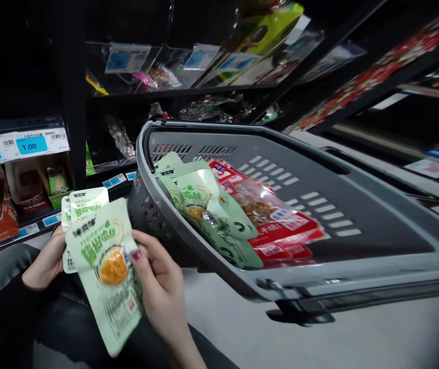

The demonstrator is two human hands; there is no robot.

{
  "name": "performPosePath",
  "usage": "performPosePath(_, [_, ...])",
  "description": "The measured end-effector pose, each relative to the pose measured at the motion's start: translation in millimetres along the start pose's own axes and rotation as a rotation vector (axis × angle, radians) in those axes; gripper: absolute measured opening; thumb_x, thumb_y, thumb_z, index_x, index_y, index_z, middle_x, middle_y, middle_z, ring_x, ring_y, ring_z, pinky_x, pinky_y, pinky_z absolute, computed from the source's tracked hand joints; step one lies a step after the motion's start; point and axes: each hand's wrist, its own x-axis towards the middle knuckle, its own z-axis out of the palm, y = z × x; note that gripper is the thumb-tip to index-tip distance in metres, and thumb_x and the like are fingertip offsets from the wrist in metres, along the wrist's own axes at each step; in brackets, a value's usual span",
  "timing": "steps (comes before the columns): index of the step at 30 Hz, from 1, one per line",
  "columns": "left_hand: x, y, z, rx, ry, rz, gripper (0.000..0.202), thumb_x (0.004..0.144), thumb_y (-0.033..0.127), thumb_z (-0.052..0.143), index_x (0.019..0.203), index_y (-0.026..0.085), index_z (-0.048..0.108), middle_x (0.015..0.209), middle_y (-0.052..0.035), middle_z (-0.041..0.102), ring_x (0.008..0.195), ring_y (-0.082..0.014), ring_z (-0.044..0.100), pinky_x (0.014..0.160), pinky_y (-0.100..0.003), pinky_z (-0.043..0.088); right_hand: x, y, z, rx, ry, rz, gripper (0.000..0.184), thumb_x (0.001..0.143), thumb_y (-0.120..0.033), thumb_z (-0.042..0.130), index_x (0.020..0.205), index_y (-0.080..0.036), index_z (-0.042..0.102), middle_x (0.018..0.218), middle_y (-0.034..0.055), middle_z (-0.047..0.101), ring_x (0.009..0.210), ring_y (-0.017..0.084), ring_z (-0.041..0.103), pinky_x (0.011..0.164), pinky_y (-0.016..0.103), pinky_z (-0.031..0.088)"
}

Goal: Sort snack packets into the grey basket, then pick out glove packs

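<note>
Though near basket rim [200, 244], pouch [106, 282] clear.

- Lower left shelf [41, 225]: orange box [0, 225] at front edge; brown box [30, 192] right of it; green-and-white packet [58, 182] near right end.
- Shelf above it: price label [30, 145], "1.00", at right front corner.
- Upper middle shelf [204, 90]: pink-trimmed packet [160, 78] near front edge; yellow-green bag [271, 32] toward right end, blurred.

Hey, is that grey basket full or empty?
Partly filled: green pouches and red packets lie inside the grey basket, with bare slotted wall showing beside them.
</note>
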Motion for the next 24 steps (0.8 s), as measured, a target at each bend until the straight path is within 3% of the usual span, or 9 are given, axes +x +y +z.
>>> performPosePath(2, [2,-2,-1.8,0.002,0.031,0.009,0.037,0.067,0.010,0.065,0.104,0.013,0.063,0.083,-0.0084,0.073,0.076,-0.0256,0.068,0.072,-0.034,0.056,-3,-4,-3,-0.209,0.120,-0.121,0.023,0.085,-0.035,0.051,0.101,-0.020,0.057,0.064,-0.0019,0.051,0.055,0.011,0.043,0.051,0.022,0.034])
performPosePath(5, [3,-2,-2.5,0.012,0.054,-0.006,0.034,0.065,0.008,0.065,0.099,0.011,0.065,0.082,-0.0107,0.073,0.077,-0.0280,0.068,0.074,-0.037,0.055,-6,-5,-5,-0.311,0.212,-0.160,0.021,0.086,-0.033,0.048,0.101,-0.020,0.055,0.060,-0.0035,0.045,0.050,0.010,0.039,0.047,0.020,0.033])
performPosePath(8, [2,-1,-0.4,0.018,0.039,-0.023,0.035,0.066,0.009,0.064,0.101,0.010,0.064,0.085,-0.0118,0.073,0.079,-0.0293,0.068,0.077,-0.039,0.055,-4,-4,-4,-0.264,0.221,-0.113,0.019,0.085,-0.035,0.049,0.097,-0.020,0.053,0.061,-0.0029,0.045,0.053,0.010,0.042,0.048,0.020,0.037])
performPosePath(11, [-1,1,2.9,0.023,0.021,-0.031,0.037,0.068,0.011,0.064,0.105,0.010,0.062,0.089,-0.0126,0.072,0.081,-0.0295,0.068,0.077,-0.039,0.054,3,-1,-5,-0.081,0.201,-0.031,0.020,0.080,-0.036,0.054,0.093,-0.021,0.051,0.073,0.0009,0.053,0.067,0.014,0.052,0.060,0.024,0.044])
performPosePath(13, [-2,3,5.2,0.030,0.033,-0.039,0.037,0.068,0.012,0.064,0.105,0.010,0.062,0.089,-0.0129,0.072,0.080,-0.0291,0.068,0.076,-0.038,0.055,7,3,-6,0.114,0.154,0.054,0.022,0.076,-0.035,0.058,0.092,-0.021,0.051,0.079,0.0021,0.056,0.071,0.015,0.053,0.061,0.025,0.045])
performPosePath(15, [-3,4,7.4,0.039,0.063,-0.049,0.037,0.068,0.012,0.064,0.105,0.009,0.061,0.088,-0.0133,0.072,0.079,-0.0292,0.068,0.075,-0.039,0.055,10,7,-6,0.315,0.047,0.202,0.024,0.073,-0.034,0.061,0.092,-0.022,0.052,0.076,0.0003,0.055,0.061,0.013,0.051,0.054,0.023,0.041])
performPosePath(18, [-4,5,9.8,0.045,0.093,-0.057,0.041,0.069,0.011,0.064,0.110,0.009,0.059,0.087,-0.0137,0.072,0.081,-0.0300,0.068,0.076,-0.041,0.054,12,12,-7,0.538,-0.139,0.415,0.032,0.067,-0.039,0.065,0.093,-0.021,0.058,0.067,-0.0028,0.051,0.043,0.006,0.036,0.041,0.019,0.026])
performPosePath(20, [-4,6,10.6,0.042,0.090,-0.053,0.043,0.070,0.010,0.063,0.113,0.009,0.058,0.087,-0.0135,0.072,0.082,-0.0301,0.067,0.076,-0.041,0.054,13,12,-9,0.621,-0.194,0.478,0.038,0.064,-0.044,0.066,0.094,-0.021,0.060,0.070,-0.0021,0.053,0.041,0.004,0.030,0.040,0.018,0.017])
performPosePath(24, [-3,9,10.2,0.049,0.117,-0.043,0.046,0.070,0.010,0.062,0.116,0.010,0.056,0.088,-0.0133,0.072,0.078,-0.0295,0.068,0.074,-0.041,0.055,15,7,-19,0.700,-0.227,0.597,0.060,0.064,-0.065,0.059,0.101,-0.017,0.061,0.082,0.0041,0.056,0.051,0.008,0.035,0.044,0.020,0.021])
